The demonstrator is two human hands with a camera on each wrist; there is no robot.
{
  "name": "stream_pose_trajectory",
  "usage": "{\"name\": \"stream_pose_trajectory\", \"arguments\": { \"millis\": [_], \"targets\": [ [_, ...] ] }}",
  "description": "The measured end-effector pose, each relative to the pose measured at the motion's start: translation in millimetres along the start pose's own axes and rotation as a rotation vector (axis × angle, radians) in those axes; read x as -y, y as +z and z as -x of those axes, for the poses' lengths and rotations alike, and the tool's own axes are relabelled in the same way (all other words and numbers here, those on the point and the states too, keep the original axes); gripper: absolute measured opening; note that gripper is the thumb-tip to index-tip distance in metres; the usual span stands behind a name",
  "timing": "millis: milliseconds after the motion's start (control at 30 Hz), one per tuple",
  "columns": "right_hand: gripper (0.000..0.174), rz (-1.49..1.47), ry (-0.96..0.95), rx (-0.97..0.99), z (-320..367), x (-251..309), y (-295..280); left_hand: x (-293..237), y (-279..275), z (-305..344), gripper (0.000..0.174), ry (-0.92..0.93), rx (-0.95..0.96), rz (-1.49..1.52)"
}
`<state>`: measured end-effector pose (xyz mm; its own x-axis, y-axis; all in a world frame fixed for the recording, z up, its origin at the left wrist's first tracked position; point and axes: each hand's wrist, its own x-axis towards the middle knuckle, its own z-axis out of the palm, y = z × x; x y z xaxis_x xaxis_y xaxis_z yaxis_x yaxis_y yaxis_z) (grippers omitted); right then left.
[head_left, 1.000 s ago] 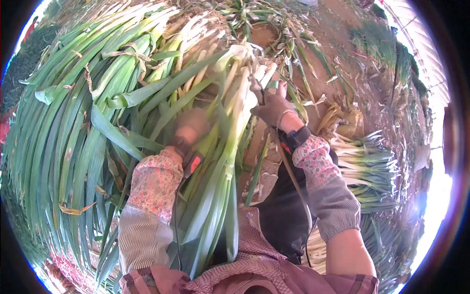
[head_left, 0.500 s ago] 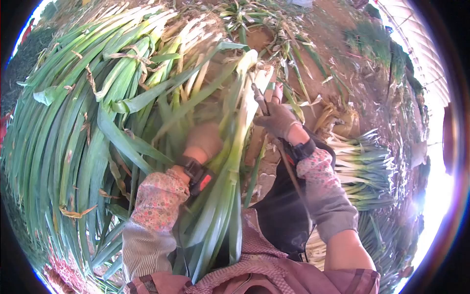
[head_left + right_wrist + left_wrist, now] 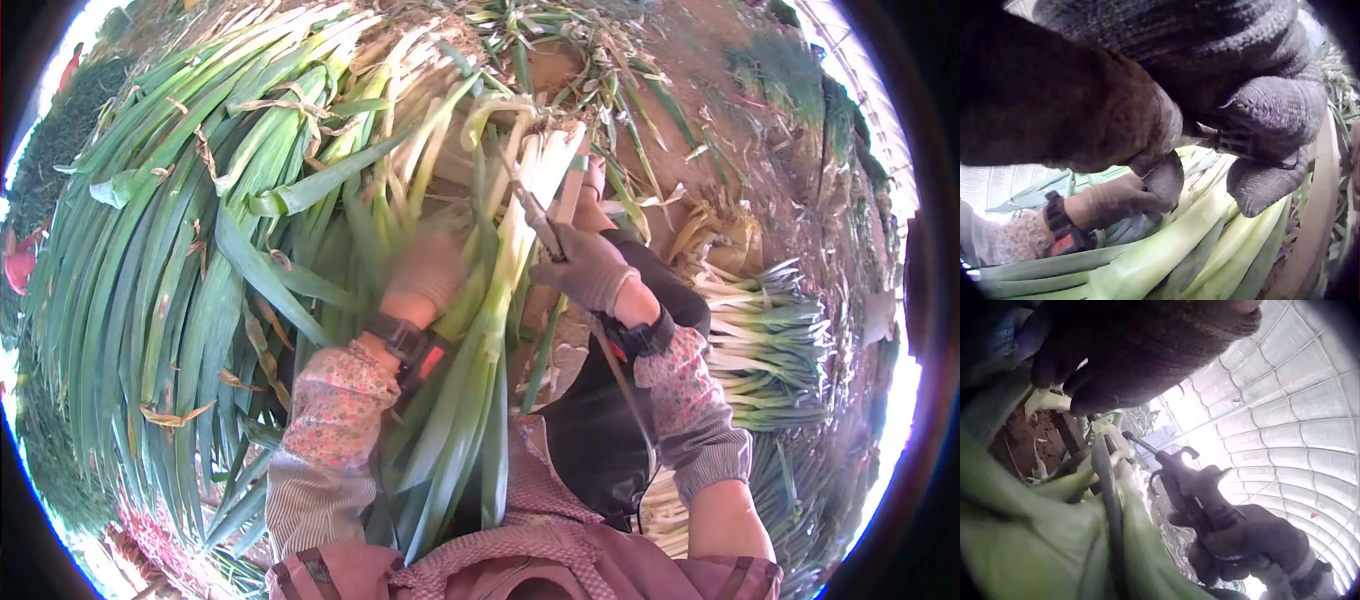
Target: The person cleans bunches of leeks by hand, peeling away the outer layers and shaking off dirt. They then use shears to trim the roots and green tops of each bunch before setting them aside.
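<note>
Several long green onions lie across the person's lap, their pale root ends pointing away. My right hand, in a knitted glove, grips an air blow gun, whose thin nozzle points at the pale stalks. A hose trails back from it past the right forearm. My left hand, gloved and blurred, is at the left side of these onions among loose leaves. In the left wrist view its fingers are dark, close to a pale stub of stalk; I cannot tell whether they pinch anything.
A big heap of green onions spreads over the left side. Trimmed onions lie in a bunch at the right. Peeled leaves and scraps litter the soil ahead. A flat brown strip runs beside the stalks.
The left hand has shifted right and slightly down, towards the held onions. The right hand has moved slightly right and down with the blow gun. A leaf near the root ends now bends over differently.
</note>
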<state>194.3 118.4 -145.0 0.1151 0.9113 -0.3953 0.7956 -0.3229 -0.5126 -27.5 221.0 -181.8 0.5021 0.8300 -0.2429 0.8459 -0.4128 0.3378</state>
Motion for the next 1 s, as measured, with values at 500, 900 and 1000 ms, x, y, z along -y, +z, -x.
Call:
{"name": "stream_pose_trajectory", "arguments": {
  "millis": [500, 900, 1000],
  "targets": [
    [0.056, -0.047, 0.013, 0.069, 58.0, 16.3, -0.1, 26.2, -65.7, -57.5, 0.052, -0.271, -0.096, -0.050],
    [0.052, -0.066, -0.059, 0.077, 97.4, 33.4, -4.8, 29.4, -2.2, -22.2, 0.066, -0.068, 0.010, 0.214],
    [0.053, -0.023, -0.074, 0.160, 99.0, 47.9, -4.3, 51.1, 4.4, -30.3, 0.069, -0.027, -0.016, 0.343]
  ]
}}
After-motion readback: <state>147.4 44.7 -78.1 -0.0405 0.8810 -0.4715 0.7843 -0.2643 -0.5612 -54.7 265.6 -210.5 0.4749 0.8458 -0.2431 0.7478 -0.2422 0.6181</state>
